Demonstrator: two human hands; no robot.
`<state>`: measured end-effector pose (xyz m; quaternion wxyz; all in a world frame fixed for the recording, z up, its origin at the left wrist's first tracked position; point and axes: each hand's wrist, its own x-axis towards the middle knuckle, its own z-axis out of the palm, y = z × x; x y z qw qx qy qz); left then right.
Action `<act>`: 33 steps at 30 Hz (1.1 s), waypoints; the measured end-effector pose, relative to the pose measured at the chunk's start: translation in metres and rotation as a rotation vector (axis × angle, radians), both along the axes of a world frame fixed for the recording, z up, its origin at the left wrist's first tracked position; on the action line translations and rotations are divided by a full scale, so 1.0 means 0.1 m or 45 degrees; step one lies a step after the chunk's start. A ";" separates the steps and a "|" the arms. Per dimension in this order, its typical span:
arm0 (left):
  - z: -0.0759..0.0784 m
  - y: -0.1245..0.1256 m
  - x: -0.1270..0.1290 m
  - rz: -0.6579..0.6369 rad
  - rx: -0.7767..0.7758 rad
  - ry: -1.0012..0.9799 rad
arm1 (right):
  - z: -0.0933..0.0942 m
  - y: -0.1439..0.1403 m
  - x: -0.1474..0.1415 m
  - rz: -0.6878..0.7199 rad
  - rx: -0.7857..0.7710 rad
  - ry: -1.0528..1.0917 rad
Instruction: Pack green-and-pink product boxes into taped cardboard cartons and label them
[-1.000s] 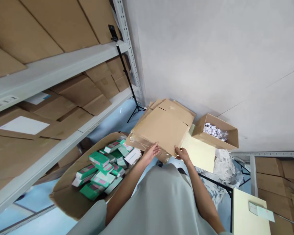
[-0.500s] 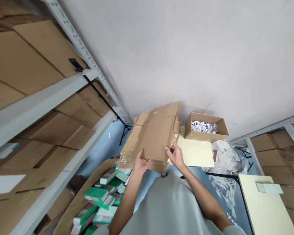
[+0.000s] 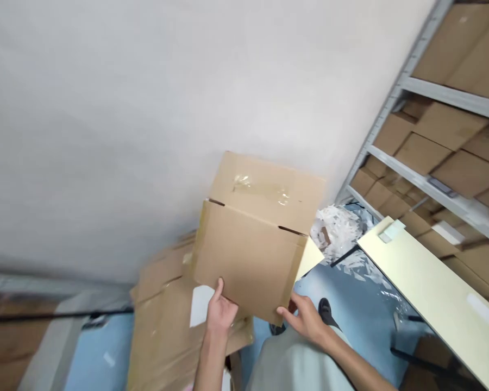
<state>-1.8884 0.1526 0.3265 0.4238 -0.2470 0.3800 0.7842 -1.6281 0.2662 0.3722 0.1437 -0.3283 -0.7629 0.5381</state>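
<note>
A flattened cardboard box [image 3: 248, 244] is lifted in front of me, its flap leaning toward the wall, with bits of clear tape on that flap. My left hand [image 3: 221, 310] grips its lower left part, thumb on the front face and fingers hidden behind. At the lower right corner my right hand [image 3: 303, 317] pinches the edge between thumb and fingers. More flattened cardboard [image 3: 158, 326] lies in a pile to the left, below the held piece. A white paper patch [image 3: 200, 305] shows beside my left hand.
A pale table [image 3: 432, 282] stands at the right with a small light box [image 3: 392, 231] on it. White scraps [image 3: 338, 228] heap on the blue floor [image 3: 350, 304]. Shelves of cartons [image 3: 424, 155] line the right. Part of a pale board [image 3: 311, 258] shows behind the cardboard.
The view has swung to the right. One flattened box has come up off the pile in both hands, its flap now unfolded upward. The box of small white pieces is no longer visible.
</note>
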 end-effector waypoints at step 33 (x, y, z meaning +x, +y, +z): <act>0.54 5.54 4.88 -1.908 0.406 1.441 | -0.14 2.56 6.76 -2.298 0.117 0.281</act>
